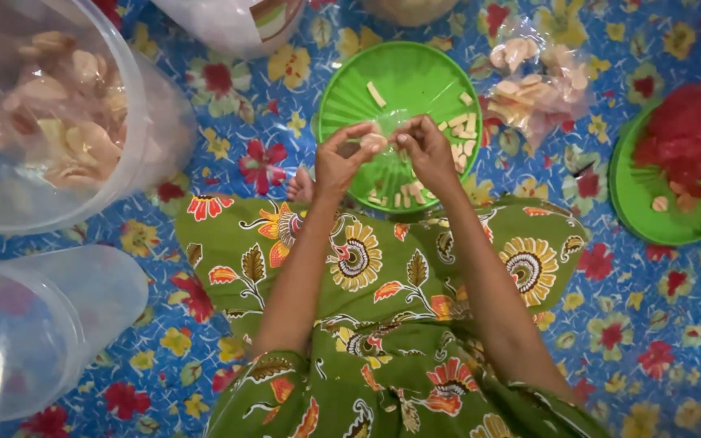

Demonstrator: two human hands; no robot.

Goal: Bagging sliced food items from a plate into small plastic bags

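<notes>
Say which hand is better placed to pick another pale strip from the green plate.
Probably the right hand: it hovers beside the strips on the green plate; the left hand pinches the small pale piece.

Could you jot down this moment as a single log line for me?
left hand and right hand: pinching one small pale piece together | over green plate of pale strips | seated on floral mat

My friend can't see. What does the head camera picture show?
Two bare hands, left hand and right hand, pinch a small pale piece together above a green plate scattered with pale sticks. Clear tubs of pale crackers sit left on a blue flowered cloth.
</notes>
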